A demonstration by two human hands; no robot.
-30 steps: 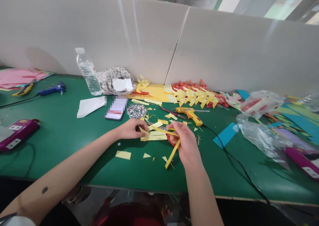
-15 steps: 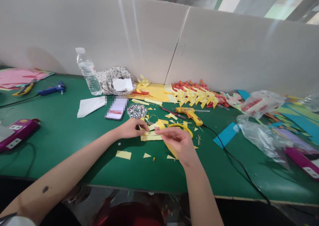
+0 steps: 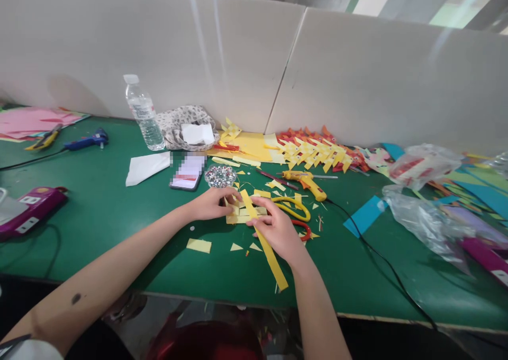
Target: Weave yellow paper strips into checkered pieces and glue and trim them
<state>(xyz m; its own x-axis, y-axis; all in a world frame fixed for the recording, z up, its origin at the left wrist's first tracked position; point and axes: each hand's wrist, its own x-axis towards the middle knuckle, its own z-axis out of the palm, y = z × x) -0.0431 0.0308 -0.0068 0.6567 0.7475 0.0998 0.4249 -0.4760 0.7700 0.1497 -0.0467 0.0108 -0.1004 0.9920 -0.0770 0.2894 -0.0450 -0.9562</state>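
My left hand (image 3: 211, 203) presses its fingertips on a small stack of pale yellow paper strips (image 3: 243, 215) lying on the green table (image 3: 99, 212). My right hand (image 3: 278, 230) pinches a long darker yellow strip (image 3: 266, 248) that runs diagonally across the stack and down toward the table's near edge. Yellow-handled scissors (image 3: 292, 206) and a red-handled pair (image 3: 302, 230) lie just right of my right hand. Small yellow paper offcuts (image 3: 198, 245) are scattered around both hands.
A yellow glue gun (image 3: 306, 181) with a black cord, a tub of googly eyes (image 3: 219, 176), a phone (image 3: 186, 172), a water bottle (image 3: 143, 113) and a pile of woven yellow and orange paper pieces (image 3: 317, 151) sit behind. Plastic bags (image 3: 420, 214) lie right; a purple device (image 3: 28, 210) left.
My right hand has moved left and down, laying the long yellow strip diagonally across the stack. The scissors, once under my hand, now lie uncovered on the table. The view shifted slightly.
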